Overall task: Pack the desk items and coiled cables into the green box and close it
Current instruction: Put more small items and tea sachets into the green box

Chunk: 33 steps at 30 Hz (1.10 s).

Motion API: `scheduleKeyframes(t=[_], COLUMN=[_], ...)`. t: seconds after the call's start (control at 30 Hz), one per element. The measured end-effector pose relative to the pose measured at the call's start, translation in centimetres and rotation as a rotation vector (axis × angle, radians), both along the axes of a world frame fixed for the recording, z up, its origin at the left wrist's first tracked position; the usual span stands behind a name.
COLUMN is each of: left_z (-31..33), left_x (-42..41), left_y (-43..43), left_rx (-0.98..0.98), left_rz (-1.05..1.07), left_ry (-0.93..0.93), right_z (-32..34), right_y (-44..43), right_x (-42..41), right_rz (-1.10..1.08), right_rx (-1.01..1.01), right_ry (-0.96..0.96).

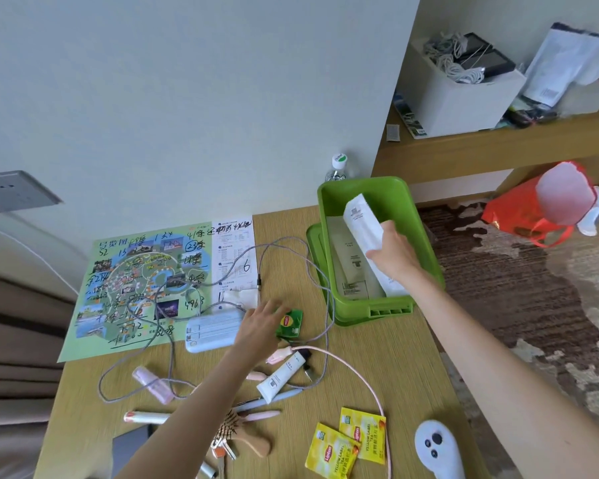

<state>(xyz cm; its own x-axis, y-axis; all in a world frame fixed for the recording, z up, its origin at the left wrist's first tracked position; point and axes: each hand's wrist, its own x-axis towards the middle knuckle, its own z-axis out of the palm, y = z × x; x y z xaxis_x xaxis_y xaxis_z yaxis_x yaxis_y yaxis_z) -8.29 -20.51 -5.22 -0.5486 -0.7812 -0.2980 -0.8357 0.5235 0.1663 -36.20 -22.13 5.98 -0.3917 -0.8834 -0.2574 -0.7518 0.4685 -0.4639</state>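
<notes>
Currently: white packet (362,226), gripped at its lower end by the right hand (393,252), fingers curled round it, held tilted inside the green box (377,191) at the desk's (395,357) far right corner. Advice: lay it flat on the beige sachets (346,264) to save room. Left hand (260,323), fingers spread and empty, hovers by the green Lipton sachet (291,323). Grey braided cable (284,242): uncoiled, unpacked.

Left arm bare, reaching forward from bottom centre, left hand (260,324) palm down, fingers straight and slightly spread, right arm stretched diagonally from lower right, right hand (396,252) gripping a white packet (362,226)
</notes>
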Motion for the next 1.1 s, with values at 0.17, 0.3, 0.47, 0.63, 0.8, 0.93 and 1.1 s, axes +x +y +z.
scheduleKeyframes(t=[0.17,0.3,0.47,0.63,0.8,0.93,1.1], left_z=[0.1,1.0,2.0,4.0,5.5,4.9,3.2], left_x=[0.0,0.1,0.3,2.1,6.9,10.8,12.6], left_y=[-0.5,-1.5,-2.1,-2.8,-2.8,-1.5,-0.5], left_rx=[0.002,0.051,0.0,0.047,0.082,0.189,0.267], left_rz=[-0.09,-0.11,-0.007,0.41,0.712,0.847,0.893], left_ry=[-0.082,-0.053,0.054,0.368,0.667,0.706,0.67], right_z=[-1.2,-1.0,1.6,2.7,0.3,-3.8,-7.5], right_y=[-0.1,0.5,1.4,2.5,2.1,1.2,-0.8], right_x=[0.1,0.3,3.3,8.4,13.5,16.7,18.4], right_rz=[0.073,0.137,0.171,0.301,0.495,0.581,0.619], right_rx=[0.207,0.146,-0.205,-0.447,-0.468,-0.287,-0.109], right_ry=[-0.084,0.012,0.008,-0.007,-0.128,-0.151,-0.06])
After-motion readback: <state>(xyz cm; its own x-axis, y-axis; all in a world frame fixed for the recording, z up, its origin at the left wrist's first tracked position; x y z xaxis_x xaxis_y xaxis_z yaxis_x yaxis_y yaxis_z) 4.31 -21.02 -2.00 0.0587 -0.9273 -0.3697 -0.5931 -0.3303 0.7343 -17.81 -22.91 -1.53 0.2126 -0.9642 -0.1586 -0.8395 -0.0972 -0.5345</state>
